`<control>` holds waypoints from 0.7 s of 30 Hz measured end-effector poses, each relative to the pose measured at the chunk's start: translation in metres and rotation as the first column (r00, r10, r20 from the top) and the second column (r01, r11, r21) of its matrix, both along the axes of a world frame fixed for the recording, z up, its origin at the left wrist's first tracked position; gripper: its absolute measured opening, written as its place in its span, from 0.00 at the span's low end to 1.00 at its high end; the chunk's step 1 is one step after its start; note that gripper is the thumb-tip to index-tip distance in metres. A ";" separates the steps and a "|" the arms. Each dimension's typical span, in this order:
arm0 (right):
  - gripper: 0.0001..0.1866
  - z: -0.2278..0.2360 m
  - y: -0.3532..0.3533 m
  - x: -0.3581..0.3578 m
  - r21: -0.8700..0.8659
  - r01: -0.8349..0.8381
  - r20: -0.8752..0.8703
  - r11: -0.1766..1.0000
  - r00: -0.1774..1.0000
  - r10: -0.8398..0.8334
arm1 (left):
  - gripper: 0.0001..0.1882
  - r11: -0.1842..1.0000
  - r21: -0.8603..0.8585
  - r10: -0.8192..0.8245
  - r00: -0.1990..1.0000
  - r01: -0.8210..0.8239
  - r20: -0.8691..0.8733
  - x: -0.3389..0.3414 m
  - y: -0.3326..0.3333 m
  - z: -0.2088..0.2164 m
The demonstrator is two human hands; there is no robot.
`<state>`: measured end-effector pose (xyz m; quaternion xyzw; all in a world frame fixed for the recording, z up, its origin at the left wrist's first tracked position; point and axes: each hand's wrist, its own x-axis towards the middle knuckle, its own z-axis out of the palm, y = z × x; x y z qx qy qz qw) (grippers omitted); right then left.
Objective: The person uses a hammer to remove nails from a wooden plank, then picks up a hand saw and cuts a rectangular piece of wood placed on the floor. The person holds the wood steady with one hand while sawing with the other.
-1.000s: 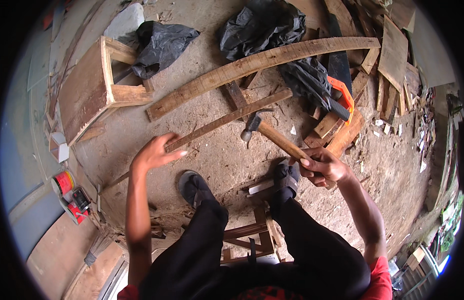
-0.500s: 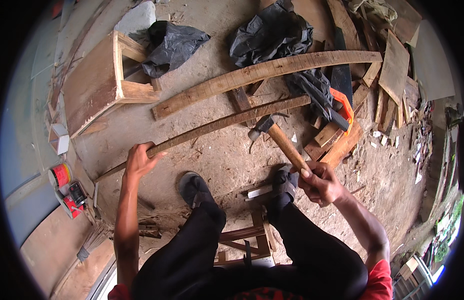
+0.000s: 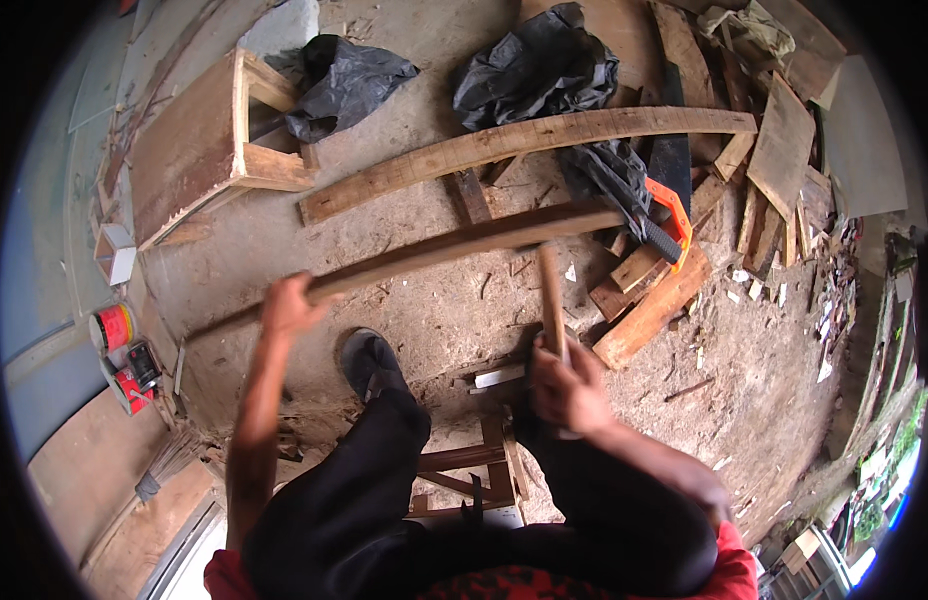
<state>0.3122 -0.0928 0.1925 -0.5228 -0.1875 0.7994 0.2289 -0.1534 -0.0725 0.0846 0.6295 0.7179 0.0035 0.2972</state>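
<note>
My left hand [image 3: 292, 305] grips a long wooden strip [image 3: 444, 240] near its left part, with the strip slanting up to the right above the floor. In my right hand [image 3: 572, 390] is a hammer [image 3: 552, 300], its wooden handle wrapped by my fingers and pointing away from me. The hammer's head is blurred and hard to make out at the lower edge of the strip; whether they touch I cannot tell. Beyond lies a second, broader plank [image 3: 524, 140] resting across wood offcuts. A saw with an orange handle [image 3: 674, 215] lies by the strip's right end.
At the far left stands a wooden box frame [image 3: 189, 150], beside a black plastic bag [image 3: 349, 85]; another black bag [image 3: 539, 70] lies farther right. Scrap boards [image 3: 784, 145] pile up at right. Cans [image 3: 112, 328] stand at left. A low wooden stool [image 3: 464, 458] is between my legs.
My right hand has swung the hammer left and nearer to me, and its handle is now more upright. The strip has turned to show a broader face, still in my left hand.
</note>
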 end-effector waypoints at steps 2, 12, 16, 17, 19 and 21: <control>0.08 -0.045 0.036 -0.014 0.130 0.247 0.169 0.960 0.949 -0.267 | 0.38 1.000 0.024 -0.018 0.995 0.020 -0.098 0.115 0.005 0.009; 0.16 -0.028 0.017 -0.012 0.199 0.161 0.172 0.967 0.965 -0.196 | 0.34 0.982 -0.121 -0.141 0.990 0.143 0.023 0.078 0.045 0.036; 0.17 -0.015 0.037 0.022 0.136 -0.122 0.296 0.983 0.952 0.077 | 0.32 0.968 -0.234 -0.063 0.989 0.094 0.136 0.047 0.035 0.018; 0.18 -0.008 0.043 0.030 0.118 -0.167 0.289 0.979 0.949 0.127 | 0.32 0.969 -0.219 -0.081 0.985 0.114 0.154 0.035 0.036 0.015; 0.18 0.012 0.053 0.042 0.068 -0.266 0.265 0.962 0.934 0.239 | 0.32 0.968 -0.204 -0.106 0.976 0.145 0.190 0.030 0.038 0.019; 0.19 0.011 0.060 0.061 -0.006 -0.324 0.233 0.946 0.919 0.317 | 0.29 0.975 -0.188 -0.097 0.986 0.122 0.136 0.028 0.049 0.031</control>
